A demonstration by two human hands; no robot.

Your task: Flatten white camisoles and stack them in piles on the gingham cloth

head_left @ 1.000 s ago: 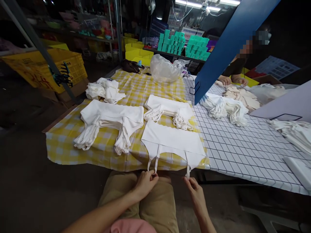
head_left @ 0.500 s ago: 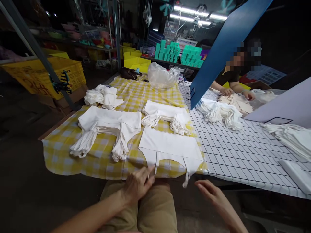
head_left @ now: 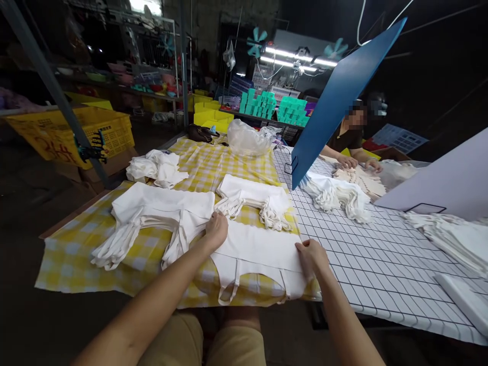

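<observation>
A single white camisole (head_left: 263,249) lies flat at the table's near edge, its straps pointing toward me. My left hand (head_left: 217,231) is closed at its far left corner, beside the larger camisole stack; the fingertips are partly hidden. With thumb and fingers pinched together, my right hand (head_left: 313,254) grips the right edge of the same camisole. To the left sits a thick stack of white camisoles (head_left: 163,203), straps bunched toward me. A smaller stack of white camisoles (head_left: 253,192) lies just beyond the single one.
A crumpled white cloth pile (head_left: 158,168) and a clear plastic bag (head_left: 247,138) lie on the yellow checked cloth (head_left: 198,157). A tilted blue board (head_left: 339,96) stands right of centre. Behind it a co-worker's hands (head_left: 348,162) handle beige pieces. A yellow crate (head_left: 72,134) is at left.
Both hands have moved up and away from me, from near the straps to the far corner and right edge of the camisole. The straps now lie on the table, and the view has shifted.
</observation>
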